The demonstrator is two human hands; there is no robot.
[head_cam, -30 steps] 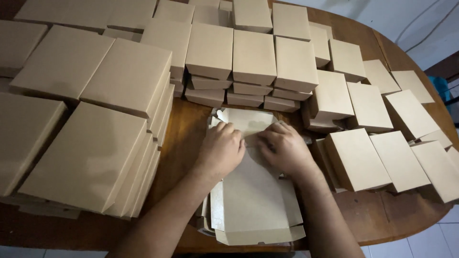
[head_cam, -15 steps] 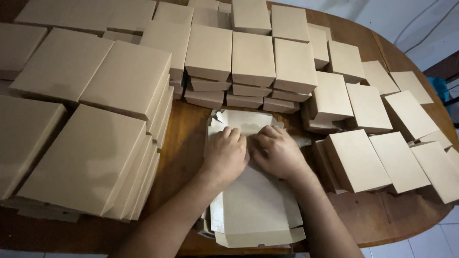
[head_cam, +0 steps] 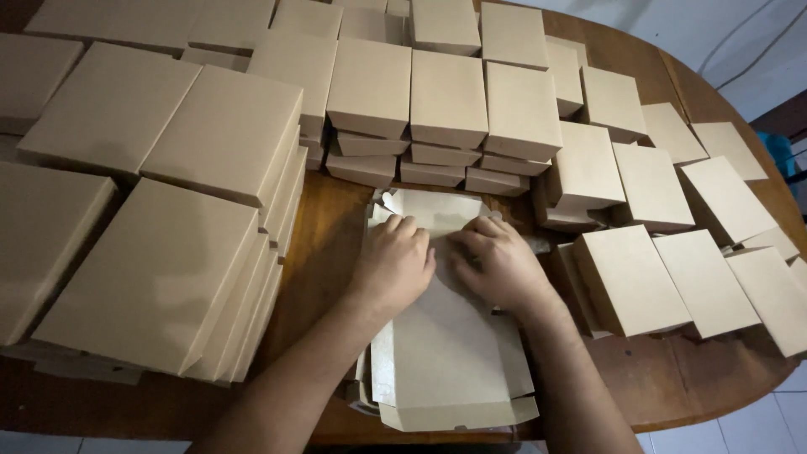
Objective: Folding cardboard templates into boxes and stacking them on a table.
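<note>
Left hand [head_cam: 393,262]: grip flat, fingers pressed down on flat carton blank [head_cam: 450,357] | right hand [head_cam: 496,262]: same, knuckles bent, beside left | blank: directly beneath both hands, long axis running toward the person, far flap [head_cam: 437,208] raised | surround: folded brown boxes [head_cam: 445,88] stacked on wooden table [head_cam: 324,252].

Your left hand [head_cam: 393,262] and right hand [head_cam: 498,265] cover the middle of the flat, unfolded brown cardboard box blank [head_cam: 450,353], so you cannot tell what your fingers [head_cam: 402,227] pinch beneath. The large stacked brown cardboard boxes [head_cam: 143,286] on the left run past the picture's edge. The brown wooden table [head_cam: 324,252] is mostly buried. Far stacks are cropped at the top.
</note>
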